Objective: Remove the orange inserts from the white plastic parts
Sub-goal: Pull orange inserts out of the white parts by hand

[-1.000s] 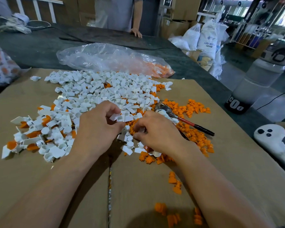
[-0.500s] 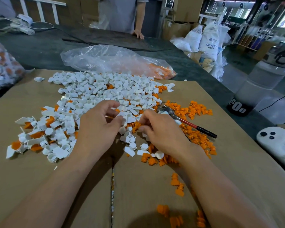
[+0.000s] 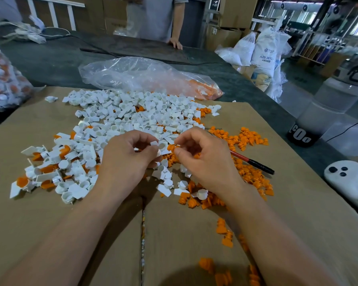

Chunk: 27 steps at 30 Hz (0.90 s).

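Workshop table (image 3: 50,62), dark top, with a cardboard (image 3: 298,203) sheet on it as the work surface. Parts (image 3: 132,114) are heaped at 11–12 o'clock from the grips. Loose inserts (image 3: 250,139) are piled at 2–3 o'clock, with a few more scattered at 5–6. A red-black pen (image 3: 254,163) lies at 3 o'clock, its near end hidden behind the right grip.

Left grip (image 3: 124,162): thumb and forefinger clamped on one white part (image 3: 161,145), held just above the pile with its cup mouth facing the camera. Right grip (image 3: 207,164): fingertips pinched on an orange insert (image 3: 171,148) at the part's 3 o'clock side. The two are touching. I can't tell whether the insert is still seated or already free.

Handling, my read:
- Both pieces are tiny and very light, so weight won't matter. Losing the pinch is the risk.
- The part looks like stiff moulded plastic with a smooth skin, probably slippery. I'd hold it across the cup wall or by the flat tab, not over the mouth.
- The insert may be a softer material, not sure. I'd take it by the exposed end, as close to the part as possible.
- I'd pull straight along the cup axis. Twisting could snap the thin tab.
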Each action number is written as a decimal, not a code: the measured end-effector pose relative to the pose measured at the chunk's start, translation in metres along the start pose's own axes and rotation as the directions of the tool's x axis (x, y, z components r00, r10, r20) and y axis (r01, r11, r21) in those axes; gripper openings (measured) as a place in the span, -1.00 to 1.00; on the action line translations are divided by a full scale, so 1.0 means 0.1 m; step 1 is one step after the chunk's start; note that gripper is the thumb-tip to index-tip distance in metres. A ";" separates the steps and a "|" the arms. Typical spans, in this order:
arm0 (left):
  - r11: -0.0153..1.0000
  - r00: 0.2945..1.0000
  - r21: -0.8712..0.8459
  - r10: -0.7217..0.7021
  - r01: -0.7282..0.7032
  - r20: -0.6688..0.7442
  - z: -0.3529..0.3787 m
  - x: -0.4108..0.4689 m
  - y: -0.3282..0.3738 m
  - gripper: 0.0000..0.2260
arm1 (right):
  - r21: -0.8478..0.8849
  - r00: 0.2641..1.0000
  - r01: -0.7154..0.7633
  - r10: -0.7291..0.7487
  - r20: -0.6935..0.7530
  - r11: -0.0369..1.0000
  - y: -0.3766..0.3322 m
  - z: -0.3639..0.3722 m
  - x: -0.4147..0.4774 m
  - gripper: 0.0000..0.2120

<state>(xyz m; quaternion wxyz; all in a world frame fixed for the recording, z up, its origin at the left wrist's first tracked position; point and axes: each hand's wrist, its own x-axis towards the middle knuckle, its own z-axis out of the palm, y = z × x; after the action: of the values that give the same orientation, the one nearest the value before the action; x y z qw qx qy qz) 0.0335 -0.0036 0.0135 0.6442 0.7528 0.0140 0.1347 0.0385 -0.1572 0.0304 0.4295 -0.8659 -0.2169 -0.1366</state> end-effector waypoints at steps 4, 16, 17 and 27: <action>1.000 1.000 0.006 0.000 0.000 0.016 0.00 -0.01 0.01 -0.83 | 0.018 1.000 0.024 -0.024 -0.019 1.000 -0.01 0.02 -0.01 -0.83; 0.999 0.994 0.024 0.042 -0.044 0.100 0.04 -0.11 0.13 -0.75 | -0.133 0.994 0.099 -0.105 -0.033 0.986 0.01 0.07 -0.02 -0.97; 0.999 0.995 0.014 0.037 -0.038 0.094 0.03 -0.11 0.13 -0.74 | -0.122 0.995 0.097 -0.101 -0.028 0.988 0.00 0.07 -0.02 -0.98; 0.995 0.994 0.081 0.051 -0.059 0.093 0.03 -0.12 0.14 -0.75 | -0.098 0.995 0.104 -0.103 0.012 0.990 0.03 0.08 -0.02 -0.97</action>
<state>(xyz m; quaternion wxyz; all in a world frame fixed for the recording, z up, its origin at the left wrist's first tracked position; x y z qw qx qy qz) 0.0203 -0.0116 0.0246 0.6081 0.7845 -0.0305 0.1172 0.0389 -0.1528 0.0228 0.3779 -0.8741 -0.2560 -0.1662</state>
